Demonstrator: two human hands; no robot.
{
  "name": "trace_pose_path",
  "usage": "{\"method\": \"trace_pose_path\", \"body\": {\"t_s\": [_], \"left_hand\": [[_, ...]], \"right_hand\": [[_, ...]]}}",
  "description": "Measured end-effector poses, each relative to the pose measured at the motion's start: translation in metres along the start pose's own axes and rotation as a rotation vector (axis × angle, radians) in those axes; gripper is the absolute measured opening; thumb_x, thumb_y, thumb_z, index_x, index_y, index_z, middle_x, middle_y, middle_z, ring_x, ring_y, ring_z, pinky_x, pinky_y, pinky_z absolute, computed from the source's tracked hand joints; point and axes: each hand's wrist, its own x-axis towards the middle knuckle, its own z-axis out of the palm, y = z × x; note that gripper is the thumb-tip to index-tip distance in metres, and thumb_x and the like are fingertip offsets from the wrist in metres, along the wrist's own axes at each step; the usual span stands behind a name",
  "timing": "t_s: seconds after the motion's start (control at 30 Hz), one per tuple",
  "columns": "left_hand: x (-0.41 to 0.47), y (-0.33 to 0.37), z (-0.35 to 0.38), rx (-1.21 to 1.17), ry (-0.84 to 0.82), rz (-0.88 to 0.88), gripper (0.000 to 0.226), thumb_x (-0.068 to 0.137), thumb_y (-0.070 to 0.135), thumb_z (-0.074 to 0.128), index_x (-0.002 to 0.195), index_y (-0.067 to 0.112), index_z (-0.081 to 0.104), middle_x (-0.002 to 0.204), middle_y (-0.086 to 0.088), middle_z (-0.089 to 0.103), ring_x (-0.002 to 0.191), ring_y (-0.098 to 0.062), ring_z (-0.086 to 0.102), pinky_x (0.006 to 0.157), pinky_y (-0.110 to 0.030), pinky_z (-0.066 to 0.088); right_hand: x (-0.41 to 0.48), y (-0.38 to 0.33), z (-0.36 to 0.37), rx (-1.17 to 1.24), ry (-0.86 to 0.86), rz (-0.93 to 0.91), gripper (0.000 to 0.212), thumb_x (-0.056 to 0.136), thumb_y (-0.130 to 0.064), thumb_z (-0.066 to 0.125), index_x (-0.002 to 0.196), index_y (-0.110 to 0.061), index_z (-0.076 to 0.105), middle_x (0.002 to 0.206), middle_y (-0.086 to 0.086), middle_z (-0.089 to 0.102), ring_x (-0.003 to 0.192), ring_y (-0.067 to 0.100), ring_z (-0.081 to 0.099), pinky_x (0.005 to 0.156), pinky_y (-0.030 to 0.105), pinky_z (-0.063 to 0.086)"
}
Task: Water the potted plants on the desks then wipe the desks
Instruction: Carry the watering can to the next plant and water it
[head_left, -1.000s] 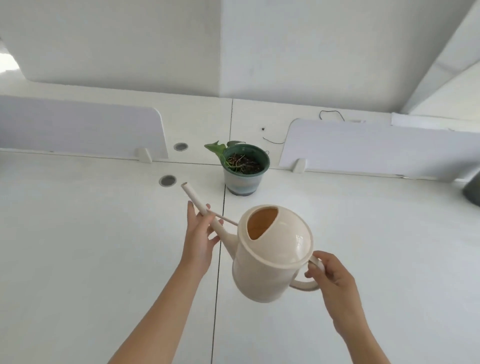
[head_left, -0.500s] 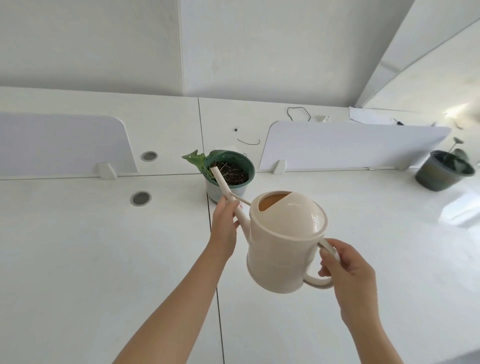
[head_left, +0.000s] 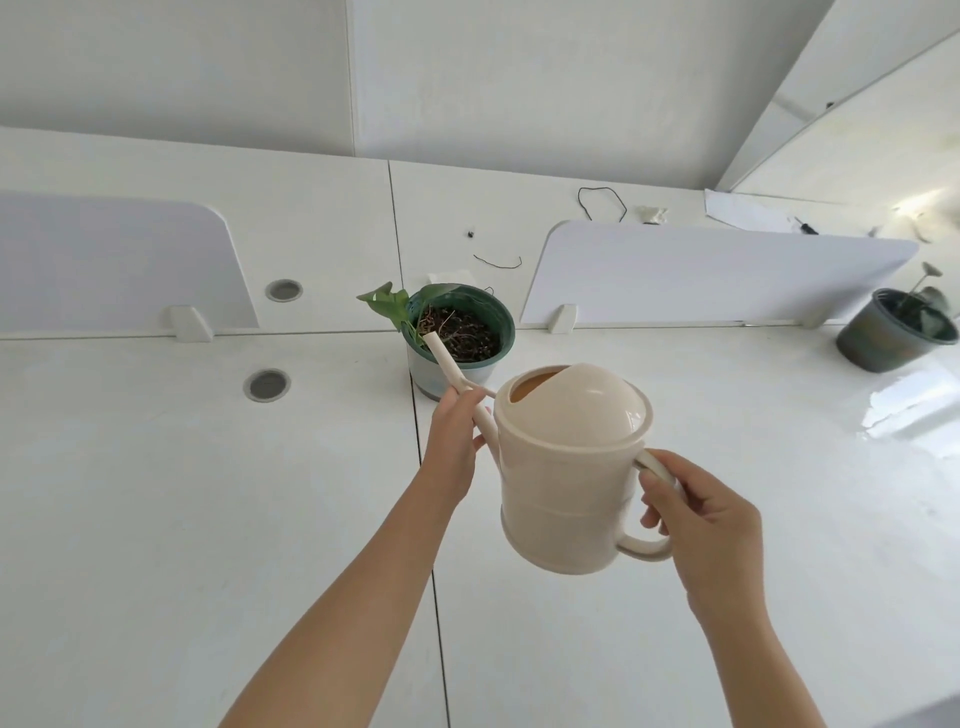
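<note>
Spout (head_left: 444, 361) nearer pot (head_left: 506, 332), in left hand (head_left: 452, 447)

Single wide-angle head view, high over desk (head_left: 156, 519), facing forward-down toward wall (head_left: 519, 78); close.

The watering can (head_left: 566, 467) is held above the desk (head_left: 156, 493), in front of the potted plant (head_left: 470, 332). The spout (head_left: 447, 364), on the can's left, is gripped by the left hand (head_left: 452, 447); the handle, on its right, is gripped by the right hand (head_left: 701, 514). The spout tip is located over the pot's near rim. The left divider panel (head_left: 114, 260) and right divider panel (head_left: 701, 275) are mounted along the desk's rear edge, on either side of the plant. A second potted plant (head_left: 893, 332) is placed at the far right. Two cable grommets are set left of the plant: the near grommet (head_left: 267, 385) before the panel line, the far grommet (head_left: 283, 290) behind it.
</note>
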Motion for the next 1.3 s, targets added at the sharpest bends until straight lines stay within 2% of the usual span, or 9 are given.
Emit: {"method": "trace_pose_path", "body": {"t_s": [0.17, 0.37, 0.6, 0.93, 1.1, 1.17, 1.3], "left_hand": [[0.006, -0.005, 0.007, -0.005, -0.017, -0.016, 0.011, 0.088, 0.013, 0.045, 0.080, 0.016, 0.051, 0.090, -0.005, 0.044, 0.085, -0.017, 0.046, 0.072, -0.029, 0.043], [0.012, -0.008, 0.020, -0.016, -0.046, -0.039, 0.009, 0.088, 0.013, 0.046, 0.080, 0.015, 0.050, 0.088, -0.004, 0.046, 0.080, -0.016, 0.047, 0.074, -0.030, 0.043], [0.021, -0.008, 0.039, -0.026, -0.075, -0.052, 0.011, 0.087, 0.011, 0.046, 0.077, 0.015, 0.047, 0.082, -0.002, 0.043, 0.075, -0.014, 0.045, 0.067, -0.027, 0.040], [0.037, -0.003, 0.058, 0.007, -0.089, -0.069, 0.013, 0.088, 0.013, 0.045, 0.076, 0.017, 0.045, 0.075, 0.002, 0.044, 0.074, -0.013, 0.044, 0.065, -0.026, 0.039], [0.035, -0.007, 0.054, 0.001, -0.122, -0.107, 0.004, 0.088, 0.015, 0.046, 0.087, 0.013, 0.049, 0.075, 0.001, 0.043, 0.074, -0.015, 0.045, 0.064, -0.027, 0.041], [0.032, -0.009, 0.051, -0.004, -0.123, -0.130, 0.011, 0.088, 0.017, 0.047, 0.096, 0.010, 0.050, 0.076, 0.000, 0.043, 0.076, -0.016, 0.046, 0.064, -0.027, 0.042], [0.024, -0.010, 0.041, -0.015, -0.113, -0.142, 0.009, 0.088, 0.016, 0.047, 0.095, 0.011, 0.051, 0.076, -0.001, 0.043, 0.075, -0.015, 0.047, 0.063, -0.027, 0.043]], "right_hand": [[0.003, -0.002, -0.003, -0.013, 0.016, -0.004, 0.032, 0.083, -0.004, 0.059, 0.072, -0.033, 0.066, 0.049, -0.006, 0.052, 0.044, 0.003, 0.049, 0.044, 0.006, 0.037], [0.008, -0.005, -0.011, -0.026, 0.038, -0.020, 0.030, 0.082, -0.006, 0.060, 0.072, -0.034, 0.065, 0.052, -0.002, 0.051, 0.045, 0.004, 0.049, 0.043, 0.006, 0.036], [0.019, -0.011, -0.017, -0.055, 0.065, -0.061, 0.031, 0.082, -0.005, 0.060, 0.073, -0.034, 0.065, 0.047, -0.012, 0.055, 0.044, 0.004, 0.049, 0.043, 0.005, 0.036], [0.032, -0.014, -0.019, -0.060, 0.093, -0.086, 0.030, 0.082, -0.006, 0.061, 0.074, -0.035, 0.064, 0.049, -0.015, 0.058, 0.045, 0.004, 0.051, 0.044, 0.005, 0.038], [0.030, -0.012, -0.021, -0.067, 0.091, -0.074, 0.030, 0.082, -0.006, 0.061, 0.073, -0.035, 0.064, 0.050, -0.015, 0.058, 0.045, 0.004, 0.050, 0.043, 0.006, 0.037], [0.027, -0.012, -0.021, -0.070, 0.081, -0.069, 0.028, 0.082, -0.006, 0.061, 0.074, -0.033, 0.064, 0.050, -0.015, 0.058, 0.044, 0.003, 0.050, 0.041, 0.006, 0.037], [0.022, -0.013, -0.019, -0.079, 0.055, -0.078, 0.026, 0.082, -0.007, 0.061, 0.076, -0.032, 0.064, 0.051, -0.017, 0.059, 0.045, 0.004, 0.050, 0.041, 0.005, 0.036]]}}
